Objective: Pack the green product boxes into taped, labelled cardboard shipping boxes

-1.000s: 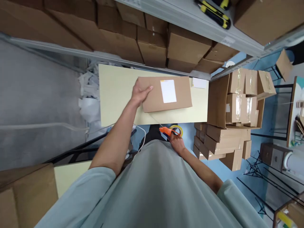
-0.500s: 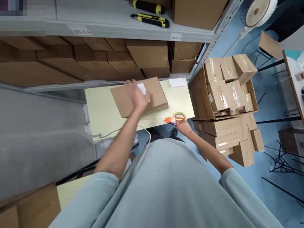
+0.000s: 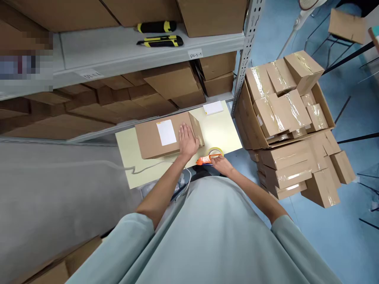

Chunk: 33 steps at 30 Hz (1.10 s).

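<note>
A brown cardboard box (image 3: pixel 148 140) lies on the pale yellow tabletop (image 3: pixel 220 132). On its upper face is a white label (image 3: pixel 166 132). My left hand (image 3: pixel 188 142) presses on the box to the right of this label, palm down with its fingers stretched out. Near the table's front edge, my right hand (image 3: pixel 221 164) grips an orange tape dispenser (image 3: pixel 204 160) fitted with a roll of tape (image 3: pixel 215 151). A stack of white labels (image 3: pixel 213 107) lies at the back right of the table.
Two black-and-yellow utility knives (image 3: pixel 161 41) lie on the grey shelf (image 3: pixel 118 43), with cardboard boxes above and below. On the right, a large open carton (image 3: pixel 247 114) holds taped boxes, and more boxes are stacked in front. A cable (image 3: pixel 142 167) crosses the table's left part.
My left hand has moved from the white label to the box's right part and now lies flat. The view has shifted. My right hand still holds the tape dispenser.
</note>
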Each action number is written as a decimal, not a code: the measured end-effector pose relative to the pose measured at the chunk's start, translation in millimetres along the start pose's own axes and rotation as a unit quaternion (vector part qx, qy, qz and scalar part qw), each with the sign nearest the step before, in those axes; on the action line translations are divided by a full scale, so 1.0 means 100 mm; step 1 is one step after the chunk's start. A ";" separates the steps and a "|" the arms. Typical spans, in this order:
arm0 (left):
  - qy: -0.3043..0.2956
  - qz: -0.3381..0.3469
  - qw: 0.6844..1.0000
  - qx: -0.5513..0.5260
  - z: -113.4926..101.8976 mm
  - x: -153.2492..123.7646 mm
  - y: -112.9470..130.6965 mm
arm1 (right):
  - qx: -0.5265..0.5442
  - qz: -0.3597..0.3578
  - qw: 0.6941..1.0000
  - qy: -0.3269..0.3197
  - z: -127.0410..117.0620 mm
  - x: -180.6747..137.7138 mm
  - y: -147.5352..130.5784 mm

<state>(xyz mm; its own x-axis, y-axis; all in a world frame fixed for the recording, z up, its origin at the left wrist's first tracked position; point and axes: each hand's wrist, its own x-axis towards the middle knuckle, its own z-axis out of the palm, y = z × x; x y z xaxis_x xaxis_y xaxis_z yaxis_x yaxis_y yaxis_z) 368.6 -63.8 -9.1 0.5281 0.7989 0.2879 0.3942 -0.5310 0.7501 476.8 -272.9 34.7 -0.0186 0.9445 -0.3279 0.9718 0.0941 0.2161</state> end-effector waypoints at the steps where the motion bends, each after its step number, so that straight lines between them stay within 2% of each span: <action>1: -0.014 0.014 1.000 0.016 -0.03 -0.07 -0.05 | 0.005 -0.007 1.000 -0.003 -0.02 0.01 0.04; 4: -0.056 0.059 0.995 0.049 -0.14 -0.30 -0.23 | 0.005 -0.014 1.000 -0.021 -0.10 -0.06 0.30; 9: -0.127 0.133 0.980 0.078 -0.38 -0.66 -0.56 | -0.014 -0.014 0.997 -0.073 -0.36 -0.26 1.06; 11: -0.154 0.156 0.972 0.088 -0.47 -0.79 -0.65 | -0.025 -0.023 0.996 -0.087 -0.49 -0.17 1.29; 14: -0.190 0.181 0.960 0.102 -0.60 -0.97 -0.80 | -0.039 -0.055 0.993 -0.096 -0.66 0.20 1.44; 19: -0.242 0.200 0.942 0.117 -0.91 -1.23 -1.23 | -0.095 -0.176 0.975 -0.095 -0.82 0.92 1.32; 22: -0.258 0.199 0.938 0.122 -1.10 -1.33 -1.51 | -0.114 -0.202 0.968 -0.093 -0.86 1.16 1.22; 25: -0.245 0.185 0.944 0.118 -1.20 -1.38 -1.65 | -0.146 -0.197 0.966 -0.086 -0.88 1.31 1.11; 29: -0.218 0.186 0.954 0.084 -1.23 -1.40 -1.61 | -0.174 -0.182 0.965 -0.077 -0.90 1.45 0.92; 33: -0.131 0.158 0.978 0.030 -1.20 -1.25 -1.35 | -0.186 -0.162 0.966 -0.075 -0.94 1.48 0.71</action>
<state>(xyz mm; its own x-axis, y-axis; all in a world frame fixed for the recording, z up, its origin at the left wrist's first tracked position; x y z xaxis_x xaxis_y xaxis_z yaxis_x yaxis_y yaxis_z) 158.4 -57.9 -75.1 0.8030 0.4955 0.3312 0.2190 -0.7622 0.6092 520.7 -96.5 87.5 -0.2464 0.7934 -0.5565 0.7685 0.5098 0.3866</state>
